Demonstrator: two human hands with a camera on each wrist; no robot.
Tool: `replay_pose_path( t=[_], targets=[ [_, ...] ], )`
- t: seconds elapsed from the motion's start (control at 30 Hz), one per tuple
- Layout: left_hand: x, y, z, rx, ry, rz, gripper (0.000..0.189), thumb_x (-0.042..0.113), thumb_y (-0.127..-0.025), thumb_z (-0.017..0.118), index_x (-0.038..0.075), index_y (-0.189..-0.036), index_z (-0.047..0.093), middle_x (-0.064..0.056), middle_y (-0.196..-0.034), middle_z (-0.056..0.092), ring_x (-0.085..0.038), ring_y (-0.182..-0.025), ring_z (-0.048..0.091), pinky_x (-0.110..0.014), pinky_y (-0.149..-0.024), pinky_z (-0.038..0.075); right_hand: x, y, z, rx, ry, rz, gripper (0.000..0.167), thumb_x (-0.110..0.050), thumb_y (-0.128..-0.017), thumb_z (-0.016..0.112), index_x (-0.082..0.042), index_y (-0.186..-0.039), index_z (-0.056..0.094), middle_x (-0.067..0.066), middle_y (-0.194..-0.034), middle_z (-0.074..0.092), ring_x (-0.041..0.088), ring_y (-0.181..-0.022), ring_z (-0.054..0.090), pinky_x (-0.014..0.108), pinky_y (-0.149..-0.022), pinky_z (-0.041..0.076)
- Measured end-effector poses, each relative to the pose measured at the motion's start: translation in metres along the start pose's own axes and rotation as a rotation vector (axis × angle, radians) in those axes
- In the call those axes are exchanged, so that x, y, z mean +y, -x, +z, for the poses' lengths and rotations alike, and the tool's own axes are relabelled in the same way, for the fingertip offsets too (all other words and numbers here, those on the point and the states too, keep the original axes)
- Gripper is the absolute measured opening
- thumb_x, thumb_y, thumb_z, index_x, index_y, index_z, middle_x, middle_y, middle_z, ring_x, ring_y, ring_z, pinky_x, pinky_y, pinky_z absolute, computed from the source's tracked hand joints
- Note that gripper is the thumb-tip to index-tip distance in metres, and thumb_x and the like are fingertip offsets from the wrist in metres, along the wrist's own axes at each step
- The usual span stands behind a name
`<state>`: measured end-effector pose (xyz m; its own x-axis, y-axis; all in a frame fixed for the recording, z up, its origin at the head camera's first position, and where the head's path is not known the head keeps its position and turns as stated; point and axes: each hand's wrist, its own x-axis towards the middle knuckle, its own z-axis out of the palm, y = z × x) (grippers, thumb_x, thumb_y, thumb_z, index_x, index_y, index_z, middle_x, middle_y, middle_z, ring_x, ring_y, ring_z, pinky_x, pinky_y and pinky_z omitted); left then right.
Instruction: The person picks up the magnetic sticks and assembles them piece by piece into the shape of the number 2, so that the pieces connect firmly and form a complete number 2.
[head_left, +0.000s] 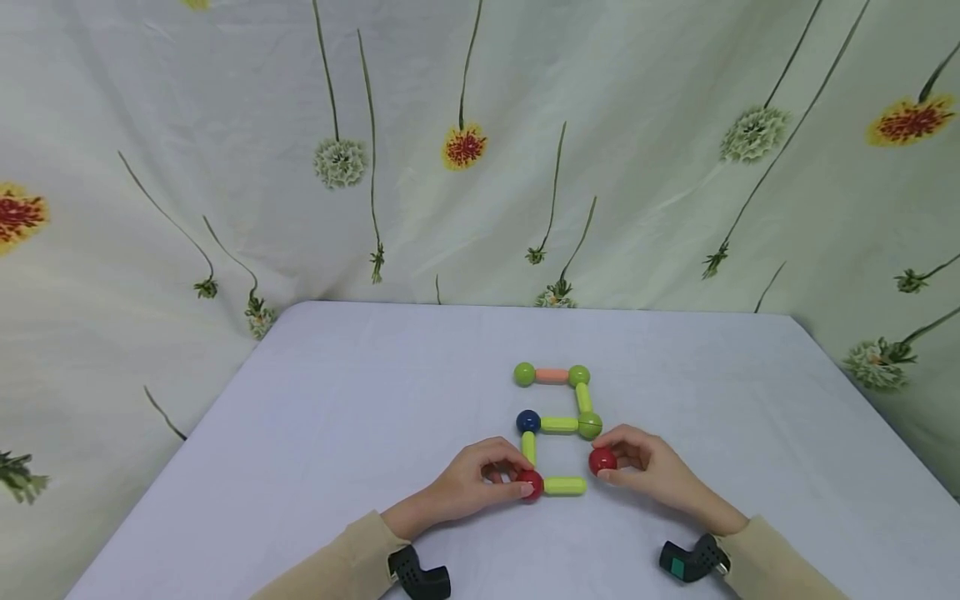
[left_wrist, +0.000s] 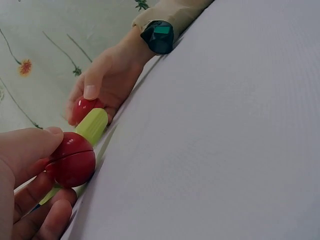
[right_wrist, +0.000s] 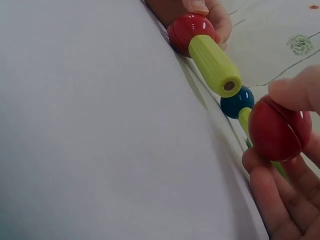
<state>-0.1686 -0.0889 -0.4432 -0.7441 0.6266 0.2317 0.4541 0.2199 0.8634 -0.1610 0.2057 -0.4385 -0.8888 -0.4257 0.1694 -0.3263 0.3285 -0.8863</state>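
Observation:
My left hand (head_left: pixel 476 482) pinches a red ball (head_left: pixel 534 481) at the near left corner of a figure of balls and rods on the table. From that ball a yellow-green rod (head_left: pixel 566 486) points right, its far end bare in the right wrist view. Another yellow-green rod (head_left: pixel 528 448) runs back to a dark blue ball (head_left: pixel 528 420). Between thumb and fingers, my right hand (head_left: pixel 660 475) holds a second red ball (right_wrist: pixel 272 132). In the head view this ball is apart from the rod, just right of and behind its bare end.
Farther back, a yellow-green rod (head_left: pixel 559 425) joins the blue ball to a green ball (head_left: pixel 590 426). Another rod (head_left: pixel 583 398) leads to a green ball (head_left: pixel 578 376), then an orange rod (head_left: pixel 552 376) to a last green ball (head_left: pixel 524 373). White cloth covers the table (head_left: pixel 337 400).

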Motion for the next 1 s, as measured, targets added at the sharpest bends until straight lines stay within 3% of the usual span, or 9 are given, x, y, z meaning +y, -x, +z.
replay_pose_path(
  t=[0.2,0.33,1.0],
  targets=[
    [0.018,0.002,-0.001,0.009,-0.009,-0.002,0.022,0.009,-0.084,0.07,0.003,-0.104,0.066,-0.008,-0.096,0.062,-0.028,-0.087,0.057,-0.023,-0.07,0.05,0.0,0.001,-0.003,-0.079,-0.027,0.002,0.033,-0.01,-0.083,0.071,0.001,-0.111,0.058,0.013,-0.107,0.06,0.015,-0.089,0.061,0.025,-0.079,0.051],
    [0.033,0.003,-0.004,0.006,-0.004,0.009,0.02,0.007,-0.084,0.07,0.001,-0.102,0.066,-0.01,-0.095,0.062,-0.028,-0.086,0.057,-0.023,-0.07,0.05,0.0,0.001,-0.004,-0.099,-0.029,-0.004,0.032,-0.01,-0.082,0.072,0.0,-0.109,0.058,0.012,-0.105,0.061,0.014,-0.089,0.061,0.025,-0.079,0.051],
    [0.036,0.003,-0.005,-0.002,0.001,0.024,0.019,0.006,-0.084,0.069,0.0,-0.102,0.066,-0.012,-0.094,0.062,-0.031,-0.086,0.057,-0.023,-0.069,0.05,0.004,0.003,-0.007,-0.17,0.003,-0.058,0.027,-0.013,-0.081,0.074,-0.007,-0.104,0.062,0.002,-0.097,0.063,0.016,-0.087,0.058,0.026,-0.079,0.049]
  ],
)
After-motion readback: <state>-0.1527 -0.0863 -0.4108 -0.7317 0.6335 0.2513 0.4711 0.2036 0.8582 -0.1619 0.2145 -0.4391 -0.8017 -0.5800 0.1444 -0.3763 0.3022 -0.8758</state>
